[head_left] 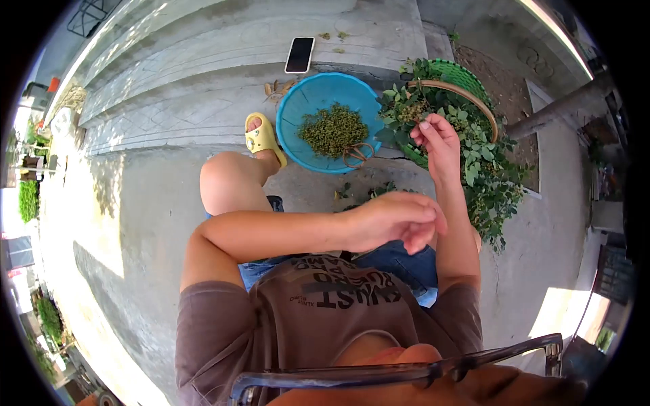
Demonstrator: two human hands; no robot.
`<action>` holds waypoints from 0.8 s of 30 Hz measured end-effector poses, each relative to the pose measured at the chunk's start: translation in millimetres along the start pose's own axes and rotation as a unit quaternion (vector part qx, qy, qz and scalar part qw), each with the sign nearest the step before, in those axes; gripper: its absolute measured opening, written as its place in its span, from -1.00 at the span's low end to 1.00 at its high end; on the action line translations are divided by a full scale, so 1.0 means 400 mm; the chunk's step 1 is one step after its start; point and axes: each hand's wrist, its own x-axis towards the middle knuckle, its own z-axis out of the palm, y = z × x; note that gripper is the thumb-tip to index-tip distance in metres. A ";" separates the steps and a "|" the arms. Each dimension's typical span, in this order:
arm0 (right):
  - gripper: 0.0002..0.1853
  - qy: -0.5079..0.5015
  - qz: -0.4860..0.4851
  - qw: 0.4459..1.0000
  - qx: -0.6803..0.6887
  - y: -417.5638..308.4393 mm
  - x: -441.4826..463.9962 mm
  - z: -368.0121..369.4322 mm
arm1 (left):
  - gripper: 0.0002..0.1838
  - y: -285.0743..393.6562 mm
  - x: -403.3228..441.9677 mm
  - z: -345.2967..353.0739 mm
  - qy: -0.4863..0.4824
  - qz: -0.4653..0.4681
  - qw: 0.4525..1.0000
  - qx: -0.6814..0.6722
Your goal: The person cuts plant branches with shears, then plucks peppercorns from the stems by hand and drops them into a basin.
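Note:
My right hand [439,139] is raised at the leafy branches [484,145], its thumb and fingers pinched on a sprig of small green berries [412,111]. My left hand [399,220] hangs over my lap in front of my right forearm. Its fingers are loosely bent and apart, with nothing visible in them. Between my feet and the step sits a blue basin [292,145] with a heap of picked green berries [328,128]. A pair of scissors with brown loop handles [359,155] rests inside the basin's near right edge; the blades are hidden.
Behind the branches stands a green woven basket [467,73] with a tan handle [467,95]. A phone [299,55] lies on the concrete step [203,74]. My left foot wears a yellow slipper [263,141]. Leafy bits [382,191] lie on the ground before me.

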 end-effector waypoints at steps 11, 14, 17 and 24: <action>-0.92 -0.065 0.050 0.995 -0.059 -0.048 -0.014 0.011 | -0.57 0.155 0.105 -0.229 0.231 0.183 0.865 0.407; -0.90 -0.080 0.073 0.992 -0.069 -0.048 -0.011 0.016 | -0.48 0.151 0.117 -0.263 0.236 0.178 0.826 0.479; -0.87 -0.090 0.101 0.989 -0.067 -0.054 -0.014 0.019 | -0.61 0.142 0.114 -0.296 0.222 0.173 0.857 0.431; -0.85 -0.081 0.128 0.988 -0.037 -0.036 -0.002 0.009 | -0.80 0.147 0.100 -0.312 0.226 0.095 0.935 0.256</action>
